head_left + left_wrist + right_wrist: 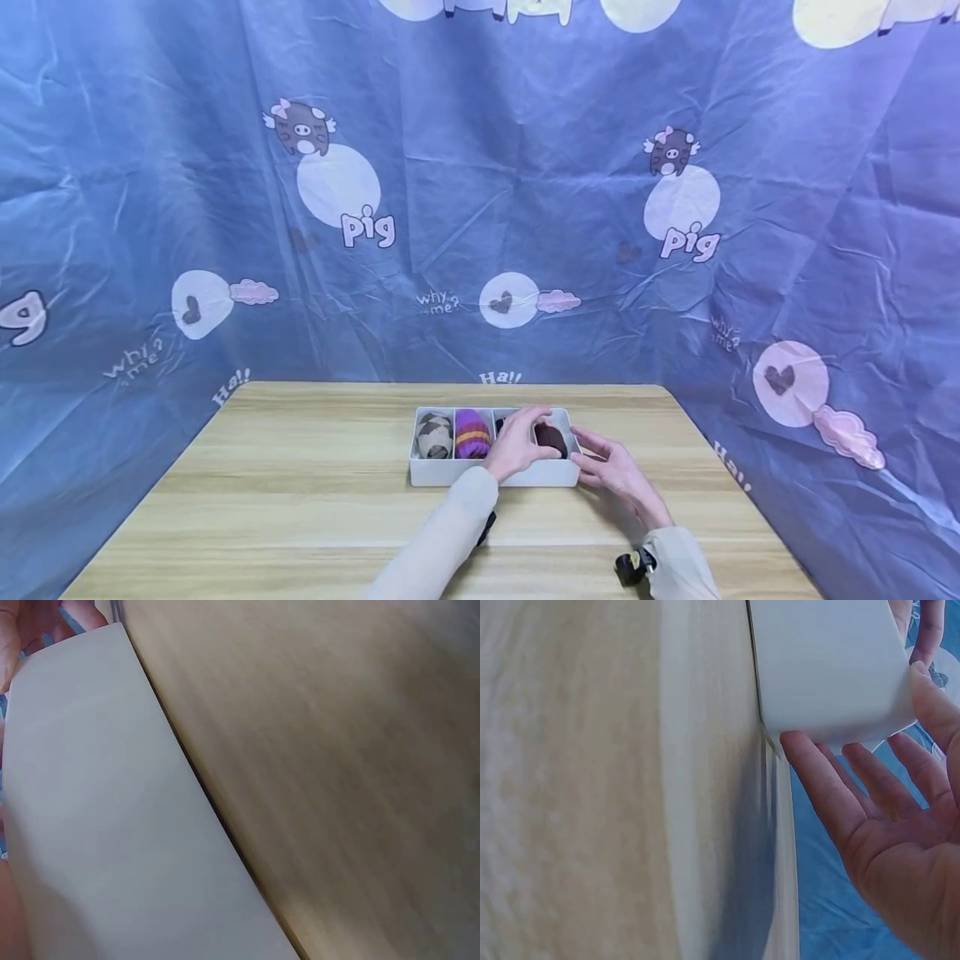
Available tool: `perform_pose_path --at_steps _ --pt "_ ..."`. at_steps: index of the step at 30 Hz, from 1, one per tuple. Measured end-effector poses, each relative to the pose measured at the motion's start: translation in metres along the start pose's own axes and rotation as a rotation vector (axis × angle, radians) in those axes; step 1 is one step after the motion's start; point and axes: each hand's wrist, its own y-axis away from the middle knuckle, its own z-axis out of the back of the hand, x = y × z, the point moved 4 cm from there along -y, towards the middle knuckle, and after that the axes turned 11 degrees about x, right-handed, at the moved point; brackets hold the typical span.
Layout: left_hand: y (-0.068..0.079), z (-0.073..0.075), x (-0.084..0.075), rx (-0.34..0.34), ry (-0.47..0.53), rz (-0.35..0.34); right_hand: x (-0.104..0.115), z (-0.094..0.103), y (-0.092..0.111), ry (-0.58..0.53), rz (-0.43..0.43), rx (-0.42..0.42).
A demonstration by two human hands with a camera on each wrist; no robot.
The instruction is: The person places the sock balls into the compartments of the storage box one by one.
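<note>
A long white divided box [442, 474] stands on the table, rolled socks in its compartments. From the left come a grey-and-beige camouflage sock [434, 437], a purple sock with an orange stripe [472, 433], a dark sock mostly behind my left hand, and a dark brown sock [551, 440]. My left hand [517, 443] arches over the box's right half, thumb and fingers curved round the brown sock. Fairly straight and spread, the fingers of my right hand [612, 468] touch the box's right end wall [840, 675], with the thumb at its rim.
The wood-grain table [300, 500] spreads around the box. A blue printed curtain [465, 208] encloses the back and sides. Dark wrist straps show at both cuffs, with a black device [632, 568] by the right one.
</note>
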Motion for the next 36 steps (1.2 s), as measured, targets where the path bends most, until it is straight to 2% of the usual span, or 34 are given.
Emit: perform_pose_path --at_steps 6,12,19,21,26,31,36 --pt "0.005 0.008 0.003 -0.043 0.073 -0.030 0.002 -0.001 0.001 0.001 0.001 -0.002" --pt "0.017 0.017 0.008 -0.050 0.049 -0.038 0.002 -0.002 0.000 0.011 -0.003 -0.002" --pt "0.030 0.027 0.018 -0.121 0.087 -0.089 0.005 -0.004 0.007 0.048 -0.002 -0.014" --pt "0.034 0.031 0.019 -0.138 0.094 -0.087 0.005 -0.004 0.010 0.046 -0.002 -0.018" --pt "0.046 0.047 0.024 -0.160 0.142 -0.009 0.006 -0.005 0.014 0.060 -0.001 -0.060" --pt "0.062 0.068 0.033 -0.184 0.093 0.055 0.011 -0.013 0.014 0.178 0.019 -0.105" --pt "0.078 0.086 0.043 -0.178 -0.003 0.066 0.024 -0.024 0.008 0.436 0.069 -0.194"
